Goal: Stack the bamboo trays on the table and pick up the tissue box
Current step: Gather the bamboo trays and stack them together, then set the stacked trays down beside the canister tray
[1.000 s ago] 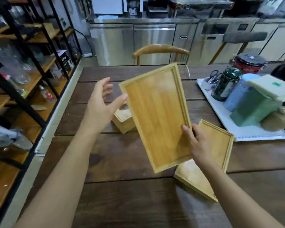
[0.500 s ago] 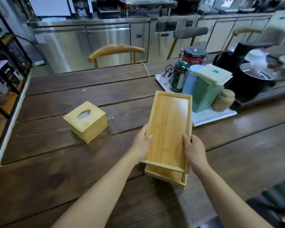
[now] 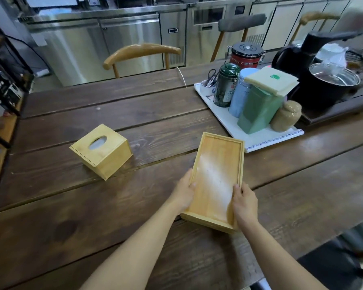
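Note:
Two bamboo trays (image 3: 216,174) lie stacked flat on the dark wooden table (image 3: 134,114), the upper one covering the lower almost fully. My left hand (image 3: 183,192) grips the stack's left long edge near the front. My right hand (image 3: 244,203) grips the right long edge, thumb inside the rim. A cube-shaped bamboo tissue box (image 3: 102,150) with an oval slot on top stands on the table to the left, well apart from both hands.
A white tray (image 3: 270,141) behind the stack carries several tins and jars, its corner close to the trays' far end. Black pots and a kettle (image 3: 323,80) stand at the right. A wooden chair (image 3: 140,53) is at the far side; shelving (image 3: 2,97) at left.
The tray held up in my right hand came down onto the other tray. My left hand joined on its edge. The stack now lies square and flat.

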### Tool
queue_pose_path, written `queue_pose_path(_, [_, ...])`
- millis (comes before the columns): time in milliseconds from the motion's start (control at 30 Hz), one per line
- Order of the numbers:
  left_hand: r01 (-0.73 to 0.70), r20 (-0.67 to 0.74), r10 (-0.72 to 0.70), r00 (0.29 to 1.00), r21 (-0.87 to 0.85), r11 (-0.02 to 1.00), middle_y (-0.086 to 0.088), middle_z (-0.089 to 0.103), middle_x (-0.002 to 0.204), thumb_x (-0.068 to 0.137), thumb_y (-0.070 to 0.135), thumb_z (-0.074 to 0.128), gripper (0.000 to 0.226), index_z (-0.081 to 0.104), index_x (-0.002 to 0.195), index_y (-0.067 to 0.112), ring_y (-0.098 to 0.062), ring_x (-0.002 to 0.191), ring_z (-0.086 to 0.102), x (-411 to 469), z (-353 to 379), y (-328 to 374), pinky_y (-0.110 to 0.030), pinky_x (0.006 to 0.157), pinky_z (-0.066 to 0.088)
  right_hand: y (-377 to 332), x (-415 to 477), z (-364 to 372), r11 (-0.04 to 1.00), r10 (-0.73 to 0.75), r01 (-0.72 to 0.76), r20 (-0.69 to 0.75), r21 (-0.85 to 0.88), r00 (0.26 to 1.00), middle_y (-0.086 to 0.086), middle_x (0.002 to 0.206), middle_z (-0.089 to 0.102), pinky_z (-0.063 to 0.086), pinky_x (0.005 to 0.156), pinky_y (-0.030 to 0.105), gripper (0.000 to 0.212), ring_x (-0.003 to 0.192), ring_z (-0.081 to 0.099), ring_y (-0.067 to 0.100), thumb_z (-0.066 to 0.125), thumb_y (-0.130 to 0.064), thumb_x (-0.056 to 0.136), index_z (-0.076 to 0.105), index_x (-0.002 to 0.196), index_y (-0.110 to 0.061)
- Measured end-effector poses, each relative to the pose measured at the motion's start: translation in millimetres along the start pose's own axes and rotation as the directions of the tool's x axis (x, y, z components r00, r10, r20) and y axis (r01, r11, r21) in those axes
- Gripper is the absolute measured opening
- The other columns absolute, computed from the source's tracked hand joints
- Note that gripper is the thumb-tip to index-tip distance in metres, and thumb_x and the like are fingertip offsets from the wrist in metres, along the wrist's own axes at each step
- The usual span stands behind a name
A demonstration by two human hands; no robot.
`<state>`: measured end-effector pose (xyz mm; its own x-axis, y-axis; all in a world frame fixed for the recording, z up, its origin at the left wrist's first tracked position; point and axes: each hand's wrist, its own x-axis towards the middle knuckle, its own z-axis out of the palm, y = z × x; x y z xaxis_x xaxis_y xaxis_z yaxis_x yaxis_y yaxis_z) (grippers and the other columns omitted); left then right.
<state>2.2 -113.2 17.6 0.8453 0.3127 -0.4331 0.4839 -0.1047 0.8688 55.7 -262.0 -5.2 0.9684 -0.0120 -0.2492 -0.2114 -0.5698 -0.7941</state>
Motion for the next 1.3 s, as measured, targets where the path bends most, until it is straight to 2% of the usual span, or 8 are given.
queue_pose_path(167, [-0.003, 0.02, 0.003, 1.0, 0.001, 1.0, -0.001, 0.044, 0.144, 0.099, 0.009, 0.038, 0.048, 0.033, 0.144, 0.024, -0.021, 0.133, 0.039, 4, 1, -4, -0.044, 0.11, 0.033, 3, -1, 0, 1.0, -0.029, 0.029, -0.003, 0.002, 1.0, 0.007, 0.074, 0.046, 0.029, 0.068, 0.033, 0.018, 0.078, 0.043, 0.026, 0.038, -0.02, 0.097, 0.039, 0.082, -0.008])
queue_pose_path(267, [-0.014, 0.014, 0.014, 1.0, -0.011, 1.0, 0.0, 0.047, 0.141, 0.099, 0.009, 0.039, 0.046, 0.036, 0.142, 0.024, -0.02, 0.131, 0.042, 4, -1, -4, -0.042, 0.108, 0.035, 4, -2, 0, 0.999, -0.033, 0.033, 0.013, 0.029, 0.999, 0.012, 0.088, 0.055, 0.031, 0.071, 0.032, 0.017, 0.082, 0.047, 0.026, 0.038, -0.02, 0.096, 0.049, 0.092, -0.007])
queue_pose_path(333, [-0.008, 0.008, 0.008, 1.0, -0.029, 1.0, 0.0, 0.047, 0.14, 0.099, 0.012, 0.04, 0.046, 0.035, 0.142, 0.026, -0.021, 0.129, 0.043, 4, -1, -7, -0.044, 0.108, 0.037, 5, -2, 0, 0.998, -0.038, 0.037, 0.023, 0.045, 0.999, 0.013, 0.101, 0.062, 0.033, 0.075, 0.031, 0.027, 0.089, 0.05, 0.026, 0.039, -0.02, 0.096, 0.055, 0.11, -0.003])
queue_pose_path(533, [0.033, 0.011, -0.032, 0.999, -0.094, 0.995, 0.0, 0.047, 0.14, 0.099, 0.02, 0.04, 0.046, 0.033, 0.143, 0.03, -0.021, 0.128, 0.044, 2, 2, -11, -0.046, 0.107, 0.038, 3, -2, -2, 0.987, -0.025, 0.012, 0.08, 0.162, 0.997, 0.008, 0.125, 0.058, 0.036, 0.088, 0.03, 0.038, 0.11, 0.052, 0.023, 0.037, -0.017, 0.097, 0.046, 0.134, -0.011])
queue_pose_path(833, [0.062, 0.019, -0.06, 0.998, -0.147, 0.987, 0.002, 0.047, 0.141, 0.099, 0.024, 0.042, 0.047, 0.032, 0.143, 0.033, -0.02, 0.127, 0.045, 0, 3, -16, -0.047, 0.106, 0.039, 0, -4, -5, 0.946, -0.05, 0.002, 0.14, 0.325, 0.989, 0.002, 0.124, 0.052, 0.035, 0.088, 0.03, 0.04, 0.107, 0.048, 0.016, 0.038, -0.016, 0.098, 0.04, 0.138, -0.016])
queue_pose_path(967, [0.099, 0.037, -0.094, 0.995, -0.201, 0.974, 0.001, 0.049, 0.137, 0.098, 0.02, 0.044, 0.049, 0.031, 0.144, 0.032, -0.019, 0.12, 0.049, 3, 1, -15, -0.041, 0.098, 0.044, 4, -6, -7, 0.89, -0.038, -0.068, 0.22, 0.452, 0.975, -0.003, 0.12, 0.055, 0.045, 0.075, 0.025, 0.04, 0.096, 0.055, 0.005, 0.044, -0.024, 0.096, 0.041, 0.136, -0.026])
queue_pose_path(1167, [0.121, 0.046, -0.113, 0.992, -0.243, 0.963, -0.002, 0.051, 0.137, 0.098, 0.016, 0.044, 0.052, 0.032, 0.144, 0.035, -0.022, 0.12, 0.052, 11, 1, -18, -0.047, 0.101, 0.044, 14, 0, -4, 0.841, 0.041, -0.174, 0.26, 0.513, 0.965, 0.003, 0.129, 0.055, 0.048, 0.095, 0.048, 0.046, 0.114, 0.056, 0.025, 0.048, -0.024, 0.094, 0.039, 0.14, -0.024])
queue_pose_path(1300, [0.113, 0.015, -0.114, 0.993, -0.289, 0.951, 0.001, 0.055, 0.129, 0.098, 0.015, 0.045, 0.049, 0.035, 0.142, 0.034, -0.019, 0.113, 0.055, 16, 3, -18, -0.037, 0.088, 0.048, 9, 11, -5, 0.826, 0.03, -0.183, 0.282, 0.533, 0.959, 0.002, 0.124, 0.058, 0.049, 0.094, 0.048, 0.044, 0.111, 0.058, 0.025, 0.048, -0.018, 0.094, 0.042, 0.137, -0.026])
